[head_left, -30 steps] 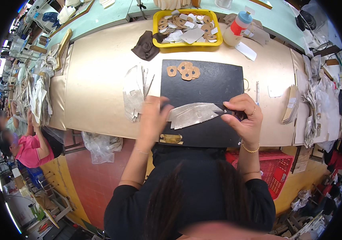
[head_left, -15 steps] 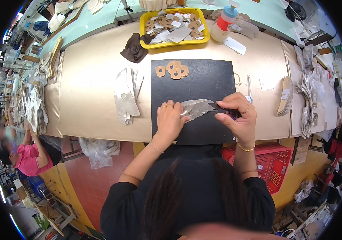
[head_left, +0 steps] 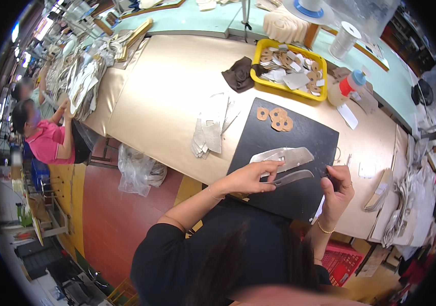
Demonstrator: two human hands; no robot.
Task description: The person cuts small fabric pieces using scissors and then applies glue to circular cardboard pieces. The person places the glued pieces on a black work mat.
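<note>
On a black board (head_left: 299, 137), a pale grey flat cut piece (head_left: 292, 155) with a small hole lies under the outstretched index finger of my left hand (head_left: 253, 177). The thumb and other fingers of that hand close on a slim, curved, grey blade-like piece (head_left: 295, 177), whose kind I cannot make out. My right hand (head_left: 338, 188) is raised over the board's right side, apart from the pale piece. Its thumb and fingers bend toward each other around something small and dark. Several brown pieces with dark centres (head_left: 279, 120) lie at the board's far edge.
A yellow tray (head_left: 299, 93) of small cut pieces stands behind the board, near a brown cloth (head_left: 238, 75) and a blue-capped bottle (head_left: 341, 92). Grey cut pieces (head_left: 210, 133) lie left. A red crate (head_left: 343, 260) sits below the table; a person in pink (head_left: 49, 140) works at far left.
The view has turned, so the table appears tilted. My right hand has drawn away from the pale piece. The curved grey piece now shows at my left hand, separate from the pale one.
</note>
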